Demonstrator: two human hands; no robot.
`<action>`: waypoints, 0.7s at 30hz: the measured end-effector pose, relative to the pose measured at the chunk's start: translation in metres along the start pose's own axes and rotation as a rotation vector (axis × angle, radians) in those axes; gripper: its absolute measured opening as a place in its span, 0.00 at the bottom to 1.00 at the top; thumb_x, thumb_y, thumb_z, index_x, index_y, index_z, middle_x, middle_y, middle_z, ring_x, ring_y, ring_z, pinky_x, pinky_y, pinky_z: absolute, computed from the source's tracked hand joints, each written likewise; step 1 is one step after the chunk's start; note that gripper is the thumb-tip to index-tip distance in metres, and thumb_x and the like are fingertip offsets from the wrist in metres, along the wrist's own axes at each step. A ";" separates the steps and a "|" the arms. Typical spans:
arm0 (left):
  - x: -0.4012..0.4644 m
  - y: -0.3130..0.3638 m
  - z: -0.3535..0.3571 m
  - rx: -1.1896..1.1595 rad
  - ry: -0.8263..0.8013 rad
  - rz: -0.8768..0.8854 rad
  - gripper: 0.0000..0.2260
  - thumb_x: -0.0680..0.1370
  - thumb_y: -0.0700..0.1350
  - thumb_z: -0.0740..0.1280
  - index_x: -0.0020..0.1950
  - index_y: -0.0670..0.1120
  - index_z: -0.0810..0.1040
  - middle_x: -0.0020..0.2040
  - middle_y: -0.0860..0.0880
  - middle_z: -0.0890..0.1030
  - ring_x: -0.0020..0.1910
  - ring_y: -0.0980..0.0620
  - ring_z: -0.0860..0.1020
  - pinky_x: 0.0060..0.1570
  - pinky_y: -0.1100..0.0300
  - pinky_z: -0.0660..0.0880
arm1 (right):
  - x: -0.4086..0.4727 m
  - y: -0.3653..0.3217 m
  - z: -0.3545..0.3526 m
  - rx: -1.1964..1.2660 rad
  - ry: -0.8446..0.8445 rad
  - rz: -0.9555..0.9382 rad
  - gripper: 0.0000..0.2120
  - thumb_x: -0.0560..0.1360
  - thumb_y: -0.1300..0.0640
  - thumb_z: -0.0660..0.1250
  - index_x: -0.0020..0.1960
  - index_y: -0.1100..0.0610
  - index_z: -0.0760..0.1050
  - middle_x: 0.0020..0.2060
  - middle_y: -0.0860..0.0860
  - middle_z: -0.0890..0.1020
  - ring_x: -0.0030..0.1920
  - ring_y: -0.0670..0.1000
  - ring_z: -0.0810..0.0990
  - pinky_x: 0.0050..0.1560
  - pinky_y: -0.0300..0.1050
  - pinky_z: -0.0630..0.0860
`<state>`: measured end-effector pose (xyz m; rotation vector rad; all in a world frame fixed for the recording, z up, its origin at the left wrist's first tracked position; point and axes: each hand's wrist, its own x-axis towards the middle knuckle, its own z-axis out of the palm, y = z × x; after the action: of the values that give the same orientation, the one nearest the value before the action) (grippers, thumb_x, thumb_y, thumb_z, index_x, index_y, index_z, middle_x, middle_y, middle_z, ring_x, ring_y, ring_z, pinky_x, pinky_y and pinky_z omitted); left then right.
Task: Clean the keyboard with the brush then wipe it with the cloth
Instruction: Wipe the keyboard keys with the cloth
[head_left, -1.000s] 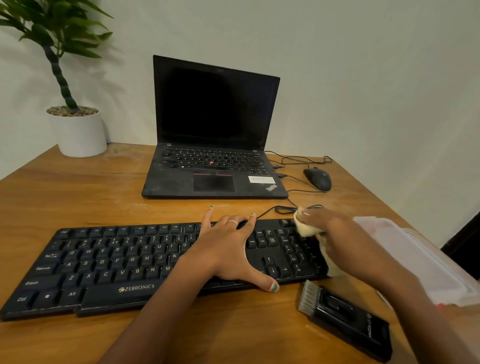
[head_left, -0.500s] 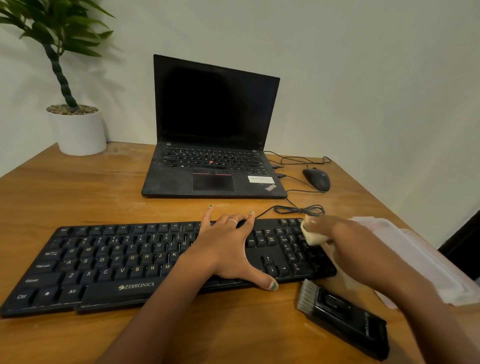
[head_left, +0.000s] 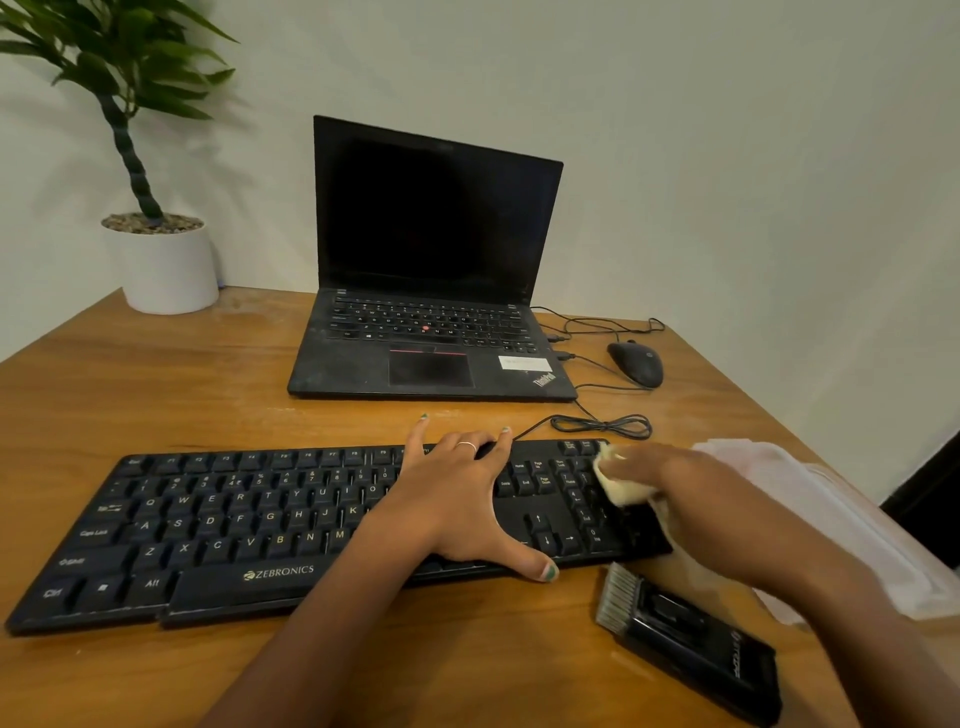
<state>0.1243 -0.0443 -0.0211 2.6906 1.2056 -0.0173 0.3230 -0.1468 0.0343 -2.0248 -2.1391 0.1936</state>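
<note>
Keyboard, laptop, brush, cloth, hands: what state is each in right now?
Keyboard: flat on the table, being wiped at its right end.
Laptop: lid open, screen dark.
Brush: lying on the table, untouched.
Cloth: bunched, pressed onto the number pad.
Left hand: fingers spread, resting on the keys.
Right hand: grips the cloth.
Mouse: idle beside the laptop.

Cloth (head_left: 623, 491) on black kbd (head_left: 260, 525) numpad; brush (head_left: 685, 639) beside

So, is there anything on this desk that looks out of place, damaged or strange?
Nothing looks spilled or broken. The keyboard lies at a slant to the table edge. The brush lies set down beside its right end. The laptop palm rest looks dusty, and the mouse cable lies in a loose loop.
</note>
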 end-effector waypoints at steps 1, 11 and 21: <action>-0.001 0.000 0.000 0.001 0.006 0.002 0.57 0.62 0.79 0.62 0.79 0.52 0.40 0.80 0.52 0.49 0.78 0.52 0.46 0.70 0.39 0.31 | 0.006 -0.002 0.013 0.011 0.004 -0.042 0.29 0.74 0.71 0.59 0.70 0.51 0.64 0.71 0.47 0.65 0.71 0.48 0.62 0.67 0.35 0.56; 0.000 0.001 -0.001 -0.003 -0.003 -0.009 0.57 0.62 0.78 0.62 0.79 0.52 0.39 0.80 0.51 0.48 0.78 0.51 0.46 0.71 0.38 0.32 | -0.009 0.009 -0.009 0.027 -0.264 -0.004 0.28 0.76 0.68 0.58 0.63 0.38 0.68 0.63 0.32 0.64 0.69 0.39 0.62 0.70 0.33 0.55; -0.001 0.001 -0.002 0.002 0.006 -0.003 0.57 0.62 0.78 0.63 0.79 0.52 0.40 0.80 0.50 0.50 0.78 0.51 0.47 0.71 0.38 0.33 | 0.007 -0.012 0.023 -0.076 -0.206 -0.032 0.34 0.77 0.66 0.58 0.73 0.42 0.47 0.75 0.43 0.49 0.75 0.46 0.48 0.72 0.40 0.46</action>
<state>0.1241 -0.0452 -0.0186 2.6925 1.2124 -0.0104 0.3055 -0.1394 0.0150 -2.0920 -2.3323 0.3347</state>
